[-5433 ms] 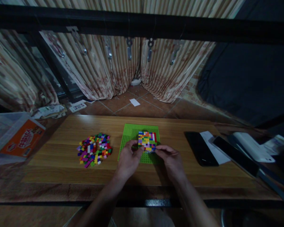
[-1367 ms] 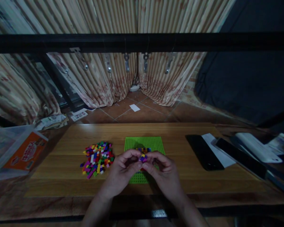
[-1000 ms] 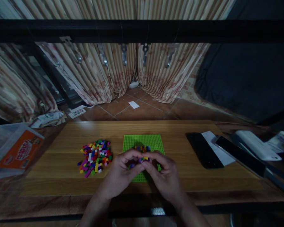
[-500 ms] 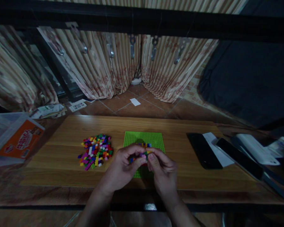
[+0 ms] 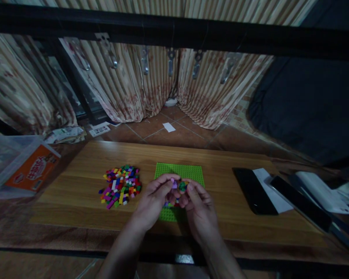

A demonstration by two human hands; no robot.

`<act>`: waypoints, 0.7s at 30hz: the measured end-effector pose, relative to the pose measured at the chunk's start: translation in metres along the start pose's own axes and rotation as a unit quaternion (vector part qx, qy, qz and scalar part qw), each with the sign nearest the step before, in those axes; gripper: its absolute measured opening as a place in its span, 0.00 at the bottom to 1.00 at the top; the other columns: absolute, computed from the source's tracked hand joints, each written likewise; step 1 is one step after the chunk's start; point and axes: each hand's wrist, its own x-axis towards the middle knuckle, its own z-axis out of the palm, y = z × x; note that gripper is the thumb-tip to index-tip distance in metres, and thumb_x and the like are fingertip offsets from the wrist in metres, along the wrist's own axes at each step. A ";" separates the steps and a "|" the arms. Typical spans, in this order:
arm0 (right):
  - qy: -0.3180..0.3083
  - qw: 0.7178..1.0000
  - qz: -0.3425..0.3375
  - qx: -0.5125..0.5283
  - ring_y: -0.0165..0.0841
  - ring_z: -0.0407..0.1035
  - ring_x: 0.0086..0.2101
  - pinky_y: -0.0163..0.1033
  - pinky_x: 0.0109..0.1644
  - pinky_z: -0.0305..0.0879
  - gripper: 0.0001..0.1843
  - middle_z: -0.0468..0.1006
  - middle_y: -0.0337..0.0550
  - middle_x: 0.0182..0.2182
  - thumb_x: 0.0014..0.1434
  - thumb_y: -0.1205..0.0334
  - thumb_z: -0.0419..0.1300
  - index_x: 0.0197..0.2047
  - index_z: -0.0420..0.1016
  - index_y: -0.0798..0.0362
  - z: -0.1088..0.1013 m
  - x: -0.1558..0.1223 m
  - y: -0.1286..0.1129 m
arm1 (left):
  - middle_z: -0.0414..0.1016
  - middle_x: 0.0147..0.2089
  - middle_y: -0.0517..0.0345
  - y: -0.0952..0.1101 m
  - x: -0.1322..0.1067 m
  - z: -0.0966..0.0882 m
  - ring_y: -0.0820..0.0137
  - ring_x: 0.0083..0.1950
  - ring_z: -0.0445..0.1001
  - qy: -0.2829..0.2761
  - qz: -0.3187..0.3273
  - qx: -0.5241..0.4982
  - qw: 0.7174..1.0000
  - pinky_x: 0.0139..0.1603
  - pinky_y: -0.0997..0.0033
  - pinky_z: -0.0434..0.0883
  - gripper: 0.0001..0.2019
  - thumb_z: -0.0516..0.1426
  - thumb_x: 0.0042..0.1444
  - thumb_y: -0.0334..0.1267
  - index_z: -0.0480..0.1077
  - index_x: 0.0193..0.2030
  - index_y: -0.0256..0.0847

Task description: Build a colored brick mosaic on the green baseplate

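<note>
Between the thumb and fingers of my left hand [image 5: 154,199] is a small light-purple toy brick [image 5: 173,183]. My right hand [image 5: 199,203] pinches a small cluster of green bricks [image 5: 182,187] with a bit of yellow or orange on top. The two pieces are close together with a narrow gap between them. Both hands are above a green studded baseplate [image 5: 180,168] on the wooden board. Some coloured bricks [image 5: 170,204] show on the baseplate below my fingers, partly hidden by them.
A pile of mixed loose bricks [image 5: 122,186] lies left on the wooden board [image 5: 84,186]. At the right are a black flat panel [image 5: 253,192], white paper [image 5: 269,190] and a phone-like device [image 5: 301,201]. A clear plastic box [image 5: 14,155] with an orange label stands at far left.
The light-purple brick and the green cluster, close together among my fingers before, now show clearly apart. My hands have turned slightly, and the whole view has shifted a little.
</note>
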 end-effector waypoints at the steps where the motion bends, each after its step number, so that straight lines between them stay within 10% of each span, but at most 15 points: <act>1: 0.002 1.000 0.005 0.000 0.26 0.59 0.21 0.33 0.26 0.57 0.12 0.68 0.34 0.19 0.54 0.52 0.65 0.38 0.78 0.50 0.000 0.000 0.000 | 0.71 0.28 0.59 -0.001 0.000 0.001 0.74 0.28 0.69 0.007 -0.016 -0.022 1.000 0.26 0.77 0.64 0.14 0.58 0.55 0.46 0.73 0.42 0.38; 10: 0.011 1.000 0.021 0.009 0.25 0.60 0.21 0.31 0.26 0.59 0.10 0.69 0.33 0.18 0.52 0.55 0.67 0.35 0.78 0.52 0.000 0.001 0.002 | 0.71 0.24 0.64 -0.005 0.002 0.004 0.73 0.26 0.70 -0.050 0.045 0.081 0.994 0.32 0.72 0.69 0.10 0.60 0.54 0.41 0.67 0.40 0.40; 21: 0.021 0.996 -0.003 -0.082 0.25 0.66 0.22 0.30 0.27 0.65 0.11 0.73 0.33 0.20 0.51 0.55 0.68 0.36 0.78 0.52 -0.005 0.002 0.000 | 0.76 0.40 0.56 -0.010 -0.001 0.003 0.70 0.40 0.75 0.017 0.131 0.317 0.939 0.40 0.74 0.72 0.10 0.53 0.62 0.40 0.70 0.46 0.41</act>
